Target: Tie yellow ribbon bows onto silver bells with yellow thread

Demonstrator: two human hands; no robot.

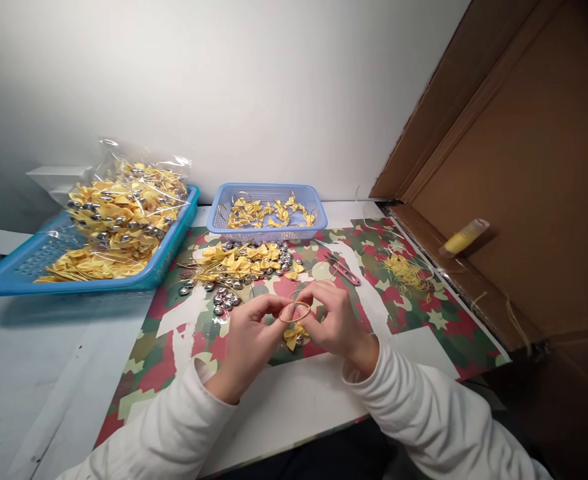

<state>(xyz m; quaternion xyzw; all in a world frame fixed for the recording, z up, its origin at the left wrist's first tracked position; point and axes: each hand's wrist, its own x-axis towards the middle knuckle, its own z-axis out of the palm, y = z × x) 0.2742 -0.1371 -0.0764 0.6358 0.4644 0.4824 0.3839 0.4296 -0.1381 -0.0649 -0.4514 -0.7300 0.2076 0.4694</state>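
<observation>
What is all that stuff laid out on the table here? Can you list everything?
gold loop with bow: one, gold and yellow, held between both hands
loose bows and bells: a pile, yellow and silver, mat centre
small basket: one, light blue, holds bows, by wall
large tray: one, blue, far left
clear bag: one, full of bows, in tray
snips: one, red-handled, mat right
thread scraps: a heap, yellow, mat right
spool: one, yellow, on cardboard
mat: one, camouflage pattern
left hand: white sleeve
right hand: white sleeve

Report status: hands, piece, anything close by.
Left hand and right hand pinch gold loop, yellow bow hanging below. Bell pile just beyond, apart.
</observation>
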